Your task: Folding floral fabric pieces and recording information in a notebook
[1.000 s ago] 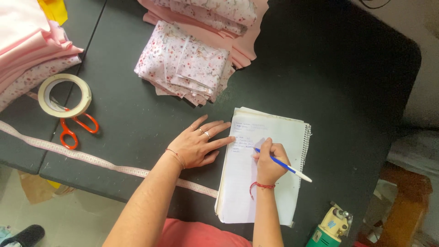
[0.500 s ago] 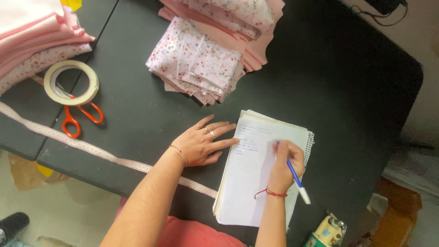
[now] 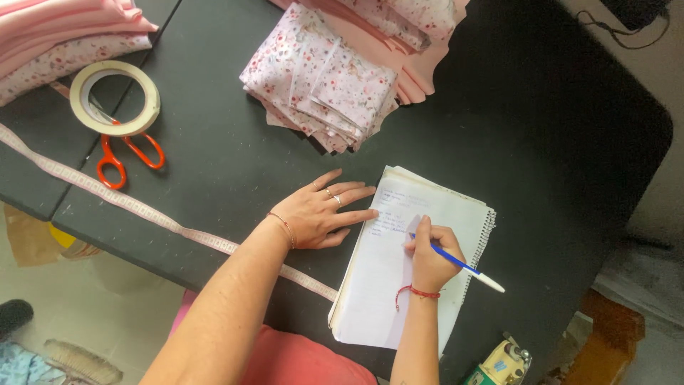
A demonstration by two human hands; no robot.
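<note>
Black and broad, the desk (image 3: 214,171) carries stacks of pink and floral fabric (image 3: 320,89) at its far side, with my spiral notebook (image 3: 399,285) lying open near the front edge and a measuring tape (image 3: 142,210) running along that edge on my left. Smaller things follow: a roll of tape (image 3: 114,98) resting on the orange-handled scissors (image 3: 125,153), then my left hand (image 3: 324,214) spread flat with fingertips on the notebook's left margin, and my right hand (image 3: 431,257) closed around a blue pen (image 3: 463,267), its tip on the page.
</note>
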